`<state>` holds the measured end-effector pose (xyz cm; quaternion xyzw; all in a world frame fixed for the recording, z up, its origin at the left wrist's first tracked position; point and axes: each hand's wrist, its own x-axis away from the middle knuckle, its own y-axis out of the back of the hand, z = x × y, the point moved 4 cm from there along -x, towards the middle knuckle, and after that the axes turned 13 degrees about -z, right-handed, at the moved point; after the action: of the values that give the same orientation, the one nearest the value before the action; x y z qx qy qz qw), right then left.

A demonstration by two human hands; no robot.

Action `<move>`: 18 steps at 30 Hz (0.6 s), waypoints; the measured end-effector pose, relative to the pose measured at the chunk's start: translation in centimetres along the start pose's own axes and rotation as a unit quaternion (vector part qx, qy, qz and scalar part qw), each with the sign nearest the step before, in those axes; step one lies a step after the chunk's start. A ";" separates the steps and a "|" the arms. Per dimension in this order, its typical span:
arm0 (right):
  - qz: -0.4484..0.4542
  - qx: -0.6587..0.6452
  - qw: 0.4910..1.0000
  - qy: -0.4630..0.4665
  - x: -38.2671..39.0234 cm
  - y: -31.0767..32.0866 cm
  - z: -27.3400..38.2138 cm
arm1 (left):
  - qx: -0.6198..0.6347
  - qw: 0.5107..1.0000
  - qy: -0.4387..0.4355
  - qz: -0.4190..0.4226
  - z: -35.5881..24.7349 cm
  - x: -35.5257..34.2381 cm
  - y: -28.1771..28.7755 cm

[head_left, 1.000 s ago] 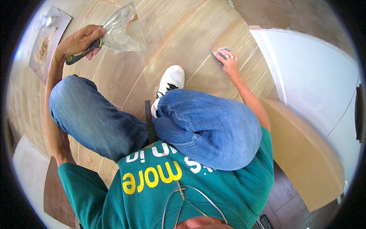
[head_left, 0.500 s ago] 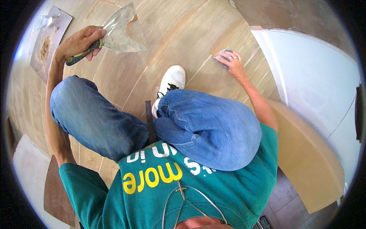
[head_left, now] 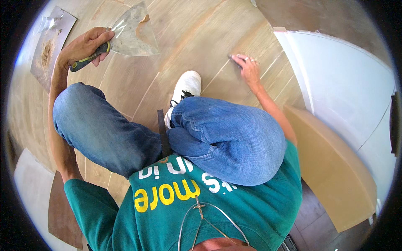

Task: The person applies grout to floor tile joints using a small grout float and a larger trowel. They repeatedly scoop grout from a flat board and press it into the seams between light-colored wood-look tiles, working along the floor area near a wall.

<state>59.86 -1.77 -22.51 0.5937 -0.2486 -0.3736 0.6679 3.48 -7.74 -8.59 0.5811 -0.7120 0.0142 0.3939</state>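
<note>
In the upper left, the left hand [head_left: 90, 44] grips the handle [head_left: 81, 63] of a scraper [head_left: 135, 35], probably light, thin-bladed and best held there, while right of upper centre the right hand's [head_left: 250, 70] fingers hold a mostly hidden dark pad [head_left: 230, 56] on the floor [head_left: 176, 50].

Left hand [head_left: 89, 45] far left, fingers [head_left: 99, 59] curled tight, left wrist [head_left: 64, 62] bent rightward, left forearm [head_left: 59, 111] extended along the left side, right hand [head_left: 250, 70] far right, turned palm-down, fingertips lowered, right forearm [head_left: 271, 108] slanting leftward.
</note>
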 end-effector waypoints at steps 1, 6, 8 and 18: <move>0.008 0.000 1.000 0.011 0.9 0.7 1.1 | 0.008 1.000 -0.008 0.007 -0.2 0.1 -0.1; 0.064 -0.135 0.983 -0.104 1.4 2.8 -0.1 | 0.011 0.999 -0.032 0.017 0.0 -0.7 -0.1; -0.012 -0.237 0.952 -0.191 -1.0 4.9 0.9 | 0.013 0.999 -0.029 0.019 -0.5 -0.1 0.0; -0.306 -0.398 0.857 0.116 -15.5 10.8 23.3 | 0.087 0.994 -0.054 0.044 -2.7 1.1 -0.3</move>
<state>34.69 -3.46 -6.18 0.3622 0.1949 -0.5547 0.7232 5.20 -7.44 -6.17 0.5814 -0.7529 0.0624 0.3018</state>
